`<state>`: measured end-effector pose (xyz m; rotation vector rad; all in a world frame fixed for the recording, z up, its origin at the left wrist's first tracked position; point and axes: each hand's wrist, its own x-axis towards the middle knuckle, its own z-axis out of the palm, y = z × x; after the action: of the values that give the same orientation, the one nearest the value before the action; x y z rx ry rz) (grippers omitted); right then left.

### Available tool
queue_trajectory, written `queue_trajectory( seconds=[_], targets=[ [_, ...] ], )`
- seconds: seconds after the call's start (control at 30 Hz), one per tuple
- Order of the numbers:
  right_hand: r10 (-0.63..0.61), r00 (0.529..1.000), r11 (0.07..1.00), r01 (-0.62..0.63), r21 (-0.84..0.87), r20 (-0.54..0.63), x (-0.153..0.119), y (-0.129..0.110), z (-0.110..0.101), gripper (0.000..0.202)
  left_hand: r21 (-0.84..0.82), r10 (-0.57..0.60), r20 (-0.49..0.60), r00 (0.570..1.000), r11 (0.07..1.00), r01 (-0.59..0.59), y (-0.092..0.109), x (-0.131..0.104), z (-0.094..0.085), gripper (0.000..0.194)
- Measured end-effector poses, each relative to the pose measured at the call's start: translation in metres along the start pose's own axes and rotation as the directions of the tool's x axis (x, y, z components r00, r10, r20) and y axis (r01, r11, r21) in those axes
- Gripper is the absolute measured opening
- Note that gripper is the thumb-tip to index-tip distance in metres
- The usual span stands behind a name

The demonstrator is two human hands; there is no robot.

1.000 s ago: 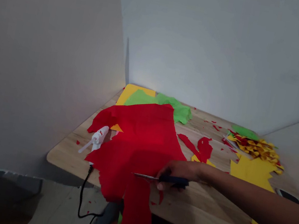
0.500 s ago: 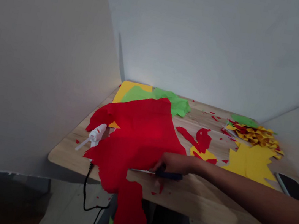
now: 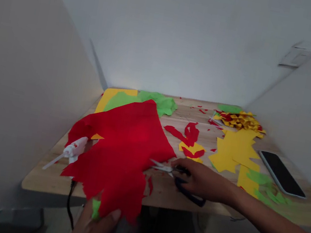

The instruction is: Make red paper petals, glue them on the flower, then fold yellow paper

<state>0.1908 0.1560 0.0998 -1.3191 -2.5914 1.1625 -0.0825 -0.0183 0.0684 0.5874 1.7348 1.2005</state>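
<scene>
A large red sheet with jagged edges [image 3: 126, 143] covers the table's front left and hangs over its front edge. My left hand [image 3: 97, 224] grips the sheet's lower edge, thumb on top, with a small green scrap [image 3: 95, 208] by the fingers. My right hand [image 3: 198, 178] is closed round the dark handles of the scissors [image 3: 190, 194]. Their blades point left, slightly parted, at the sheet's right edge. A white glue gun [image 3: 75, 148] lies at the sheet's left side, partly covered by it.
Green [image 3: 160, 103] and yellow sheets [image 3: 106, 97] lie behind. Red scraps [image 3: 191, 134] are in the middle. At right are a yellow jagged sheet [image 3: 235, 148], a pile of yellow and red pieces [image 3: 242, 120] and a phone [image 3: 282, 174]. Walls stand behind and beside the table.
The view has shifted right. My left hand has come up into view with the sheet's lower part. The scissors, earlier pointing under the sheet, now show their blades at its right edge.
</scene>
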Motion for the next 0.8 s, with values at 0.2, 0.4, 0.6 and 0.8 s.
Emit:
queue_trajectory(
  seconds=[0.2,0.4,0.6,0.8],
  targets=[
    [0.233,0.784,0.930,-0.353,-0.103,-0.576,-0.050,0.107,-0.024,0.054,0.056,0.296,0.229,0.927,0.947,-0.316,0.049,0.028,0.081,0.025],
    [0.358,0.649,0.739,-0.636,-0.221,-0.671,-0.061,0.166,-0.012,0.050,0.057,0.548,0.520,0.655,0.743,-0.667,0.065,0.055,0.133,0.014],
    [0.288,0.707,0.955,-0.263,0.137,-0.646,-0.051,0.096,0.008,0.040,0.253,0.479,0.543,0.690,0.691,-0.678,0.053,0.055,0.136,0.022],
    [0.204,0.827,0.380,0.426,0.821,-0.524,0.022,0.008,0.044,0.036,0.450,0.509,0.629,0.587,0.377,-0.809,0.070,0.060,0.128,0.029]
  ],
)
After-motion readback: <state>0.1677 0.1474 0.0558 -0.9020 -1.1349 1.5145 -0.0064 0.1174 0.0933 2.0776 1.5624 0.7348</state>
